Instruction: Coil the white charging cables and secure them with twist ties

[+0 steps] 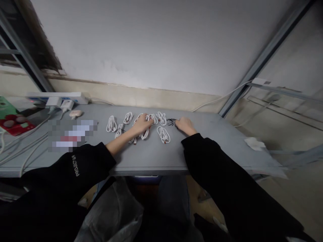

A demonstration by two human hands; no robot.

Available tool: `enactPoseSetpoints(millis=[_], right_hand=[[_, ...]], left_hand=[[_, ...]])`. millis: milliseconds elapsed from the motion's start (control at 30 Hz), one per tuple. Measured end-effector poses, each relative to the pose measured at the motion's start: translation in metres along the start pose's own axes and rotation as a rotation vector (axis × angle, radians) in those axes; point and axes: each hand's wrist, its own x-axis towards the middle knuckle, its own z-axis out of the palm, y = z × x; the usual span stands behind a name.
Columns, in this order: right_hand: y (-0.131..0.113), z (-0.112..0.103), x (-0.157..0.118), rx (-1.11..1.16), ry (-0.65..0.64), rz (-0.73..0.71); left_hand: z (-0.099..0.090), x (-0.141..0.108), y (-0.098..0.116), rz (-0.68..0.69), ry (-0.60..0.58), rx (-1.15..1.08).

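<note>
Several coiled white charging cables lie on the grey table; one white cable bundle point(145, 133) is in my left hand point(141, 125), whose fingers are closed round it. Other bundles sit close by, such as a coiled cable point(111, 124) at the left and another coiled cable point(164, 134) at the right. A small heap of thin black twist ties point(171, 121) lies to the right of the cables. At its right side my right hand point(185, 125) is closed, fingertips down on the black ties; its fingertips are partly hidden.
A white power strip point(78, 98) with plugged-in chargers stands at the back left, its cords trailing over the table point(209, 141). Near it are a small pale case point(75, 113) and a blurred-out item. A red and green box point(15, 121) is far left. Crumpled white paper point(254, 144) lies right.
</note>
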Motion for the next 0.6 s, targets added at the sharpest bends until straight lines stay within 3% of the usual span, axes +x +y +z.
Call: enactPoseSetpoints(millis=[367, 600], right_hand=[[-0.003, -0.003, -0.005, -0.014, 0.013, -0.008], [-0.005, -0.004, -0.008, -0.014, 0.026, -0.008]], left_hand=[[0.0, 0.0, -0.008, -0.029, -0.181, 0.013], [-0.003, 0.007, -0.013, 0.153, -0.075, 0.33]])
